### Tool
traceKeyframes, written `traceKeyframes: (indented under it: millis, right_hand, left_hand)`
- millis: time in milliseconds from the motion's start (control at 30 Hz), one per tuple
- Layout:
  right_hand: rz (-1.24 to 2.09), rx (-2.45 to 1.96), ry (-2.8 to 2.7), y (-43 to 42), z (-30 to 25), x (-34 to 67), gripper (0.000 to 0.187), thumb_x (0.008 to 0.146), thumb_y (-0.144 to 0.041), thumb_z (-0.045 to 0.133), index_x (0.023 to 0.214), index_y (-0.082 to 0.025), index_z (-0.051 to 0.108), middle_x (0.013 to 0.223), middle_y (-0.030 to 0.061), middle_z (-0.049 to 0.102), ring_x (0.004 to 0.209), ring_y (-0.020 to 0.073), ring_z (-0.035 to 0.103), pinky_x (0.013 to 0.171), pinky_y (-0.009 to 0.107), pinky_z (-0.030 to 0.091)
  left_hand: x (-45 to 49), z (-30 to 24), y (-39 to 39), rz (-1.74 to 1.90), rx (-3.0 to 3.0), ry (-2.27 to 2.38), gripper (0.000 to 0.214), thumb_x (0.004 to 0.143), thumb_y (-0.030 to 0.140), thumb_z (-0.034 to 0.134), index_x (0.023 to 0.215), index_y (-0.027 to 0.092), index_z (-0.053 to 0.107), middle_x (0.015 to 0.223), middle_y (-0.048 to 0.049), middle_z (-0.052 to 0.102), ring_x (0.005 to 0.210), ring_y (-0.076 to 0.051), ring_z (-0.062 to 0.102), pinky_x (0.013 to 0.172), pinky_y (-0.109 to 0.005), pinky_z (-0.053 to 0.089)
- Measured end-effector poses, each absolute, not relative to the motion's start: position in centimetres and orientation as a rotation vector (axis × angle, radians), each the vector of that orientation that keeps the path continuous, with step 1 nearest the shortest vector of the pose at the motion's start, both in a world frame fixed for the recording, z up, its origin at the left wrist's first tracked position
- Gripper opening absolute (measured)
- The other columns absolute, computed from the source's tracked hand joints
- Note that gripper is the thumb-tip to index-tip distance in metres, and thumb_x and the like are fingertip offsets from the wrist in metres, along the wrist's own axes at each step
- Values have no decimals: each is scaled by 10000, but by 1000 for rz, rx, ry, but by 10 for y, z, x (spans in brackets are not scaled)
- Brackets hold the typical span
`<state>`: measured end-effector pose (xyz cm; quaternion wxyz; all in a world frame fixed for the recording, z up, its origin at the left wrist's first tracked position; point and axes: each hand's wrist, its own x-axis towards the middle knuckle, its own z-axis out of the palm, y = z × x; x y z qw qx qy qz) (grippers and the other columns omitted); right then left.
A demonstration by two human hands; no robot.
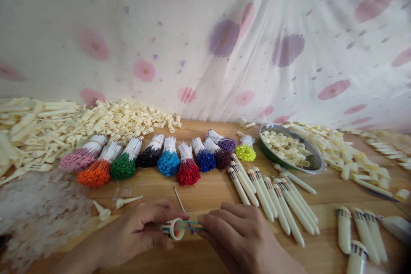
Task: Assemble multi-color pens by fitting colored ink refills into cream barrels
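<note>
My left hand is closed around a small cream pen barrel piece with coloured sliders, near the front edge of the wooden table. My right hand pinches thin coloured refills that go into the open end of that piece. One loose thin refill lies on the table just behind my hands. Bundles of refills lie in a row beyond: pink, orange, green, black, blue, red, dark blue, purple and yellow.
Several assembled cream pens lie in a row right of centre, more at far right. A metal bowl holds small cream parts. Heaps of cream parts cover the back left and right; clear small parts at left. Flowered cloth hangs behind.
</note>
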<state>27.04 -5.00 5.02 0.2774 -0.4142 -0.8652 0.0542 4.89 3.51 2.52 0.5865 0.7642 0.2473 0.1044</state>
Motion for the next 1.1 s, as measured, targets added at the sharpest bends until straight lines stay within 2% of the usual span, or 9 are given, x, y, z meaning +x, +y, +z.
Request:
traceKeyframes:
  millis: [167, 333, 667, 933, 1100]
  right_hand:
    - [101, -1095, -2340, -51, 52, 271, 152, 907, -96, 419, 952, -127, 560, 677, 11, 586, 538, 126, 437, 467, 263, 306]
    - [119, -1080, -2375, -51, 55, 269, 212, 928, -100, 355, 920, -126, 565, 681, 27, 599, 535, 133, 441, 467, 272, 317]
    - [124, -1052, -2316, -49, 47, 268, 176, 911, -81, 395, 908, -108, 569, 650, 17, 576, 518, 128, 406, 454, 269, 277]
    - [46, -1022, -2338, -48, 44, 268, 212, 936, -107, 348, 925, -115, 559, 651, 29, 587, 513, 133, 443, 449, 270, 316]
    - [53, -1056, -2323, -50, 45, 268, 156, 910, -91, 410, 967, -128, 550, 668, 19, 606, 536, 129, 499, 480, 259, 359]
  left_hand:
    - [49, 27, 35, 240, 1826, 561, 347, 838, 295, 596, 1178, 361, 603, 972, 16, 652, 806, -166, 580, 731, -228, 439]
    - [49, 26, 33, 224, 1838, 567, 353, 827, 285, 612, 1168, 379, 606, 967, 21, 655, 834, -175, 582, 744, -231, 437]
    - [48, 24, 32, 254, 1838, 649, 365, 817, 269, 626, 1152, 412, 604, 966, 34, 658, 829, -169, 600, 732, -235, 449]
    - [46, 29, 29, 323, 1999, 726, 443, 813, 196, 623, 1176, 444, 573, 1043, 36, 659, 971, -187, 606, 844, -251, 448]
    - [45, 31, 28, 374, 2056, 740, 469, 817, 181, 621, 1192, 455, 554, 1080, 38, 648, 985, -180, 600, 865, -258, 445]
